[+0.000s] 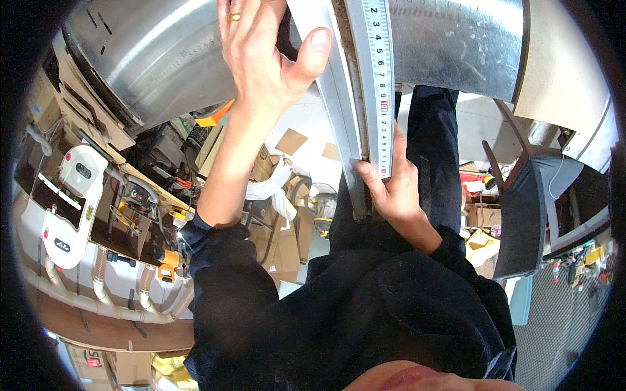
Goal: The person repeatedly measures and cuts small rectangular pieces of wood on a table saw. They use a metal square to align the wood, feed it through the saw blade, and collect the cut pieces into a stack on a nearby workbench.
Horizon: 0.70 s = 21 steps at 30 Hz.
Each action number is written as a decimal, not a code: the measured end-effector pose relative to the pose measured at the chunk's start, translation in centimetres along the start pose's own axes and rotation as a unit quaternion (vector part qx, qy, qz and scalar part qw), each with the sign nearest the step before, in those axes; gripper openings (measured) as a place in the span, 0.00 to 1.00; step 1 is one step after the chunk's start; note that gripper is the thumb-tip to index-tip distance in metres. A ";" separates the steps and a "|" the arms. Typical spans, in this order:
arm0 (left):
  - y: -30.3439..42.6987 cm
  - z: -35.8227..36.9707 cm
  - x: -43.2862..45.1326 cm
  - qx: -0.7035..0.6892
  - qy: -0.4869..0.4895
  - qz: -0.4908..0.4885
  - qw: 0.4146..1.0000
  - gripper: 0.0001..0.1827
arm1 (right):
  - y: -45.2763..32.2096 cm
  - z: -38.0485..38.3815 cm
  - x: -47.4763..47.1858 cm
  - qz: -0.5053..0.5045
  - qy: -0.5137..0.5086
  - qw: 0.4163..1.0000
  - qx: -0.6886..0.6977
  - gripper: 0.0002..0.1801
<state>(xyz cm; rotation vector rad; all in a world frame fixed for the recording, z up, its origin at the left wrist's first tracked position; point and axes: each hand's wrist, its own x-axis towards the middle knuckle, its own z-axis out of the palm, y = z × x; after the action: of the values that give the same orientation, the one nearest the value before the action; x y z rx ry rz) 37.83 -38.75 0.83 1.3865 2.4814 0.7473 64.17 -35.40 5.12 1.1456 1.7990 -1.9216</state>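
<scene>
A long aluminium rail [337, 112] with a dusty slot runs from the top edge toward my body. Along its right side lies a strip with a printed measuring scale [381, 63]. My right hand [398, 188] grips the near end, thumb on top beside the slot and fingers around the right side. My left hand [266, 58], wearing a ring, is spread at the rail's left side, its thumb over the rail's edge. The fingertips leave the top of the picture. Beyond both hands stretches a shiny metal machine table [455, 49] with engraved scales.
White dust-collection controls [73, 205] and pipes [112, 313] line the left side. Cardboard [281, 239] and a clear hose-like bundle [274, 181] lie on the floor below. A dark-covered chair [521, 215] stands at right, near a wooden panel [562, 63].
</scene>
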 end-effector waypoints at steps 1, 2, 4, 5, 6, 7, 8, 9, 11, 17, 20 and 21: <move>-0.2 0.0 0.0 0.015 0.005 0.022 1.000 0.47 | 0.0 -0.1 0.0 0.001 0.000 1.000 0.003 0.50; -0.6 0.1 0.1 0.031 0.009 0.044 0.999 0.47 | -0.1 -0.3 0.0 0.002 -0.001 1.000 0.006 0.50; -0.5 0.3 0.2 0.049 0.012 0.069 0.996 0.47 | 0.1 -0.5 -0.1 0.003 0.004 1.000 0.007 0.50; 0.1 0.3 0.3 0.053 0.012 0.070 0.996 0.47 | 0.1 -0.6 -0.1 0.007 0.004 1.000 0.011 0.50; 0.2 0.4 0.4 0.056 0.010 0.073 0.996 0.47 | 0.1 -0.8 -0.1 0.009 0.005 1.000 0.015 0.50; 0.3 0.5 0.5 0.060 0.009 0.076 0.995 0.47 | 0.0 -1.0 -0.1 0.012 0.006 1.000 0.020 0.50; -0.2 0.6 0.5 0.062 0.007 0.079 0.995 0.47 | 0.1 -1.1 -0.2 0.015 0.002 1.000 0.018 0.50; -0.3 0.6 0.4 0.063 0.005 0.078 0.995 0.47 | 0.1 -1.2 -0.2 0.013 0.001 1.000 0.015 0.50; -0.2 0.6 0.5 0.063 0.002 0.077 0.995 0.48 | 0.1 -1.4 -0.2 0.010 0.000 1.000 0.010 0.50; -0.3 0.5 0.7 0.057 -0.004 0.074 0.996 0.49 | 0.0 -1.6 -0.1 0.013 -0.007 1.000 0.007 0.51; -0.3 0.5 0.6 0.059 -0.003 0.073 0.996 0.49 | 0.3 -1.5 -0.1 0.008 -0.006 1.000 0.007 0.51; -0.2 0.5 0.6 0.057 -0.002 0.071 0.996 0.49 | 0.3 -1.5 -0.1 0.014 -0.007 1.000 0.009 0.52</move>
<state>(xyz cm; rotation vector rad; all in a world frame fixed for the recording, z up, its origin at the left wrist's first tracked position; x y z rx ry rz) 37.57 -38.13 0.33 1.6160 2.4788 0.6361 64.99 -34.11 5.12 1.1539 1.7534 -1.9285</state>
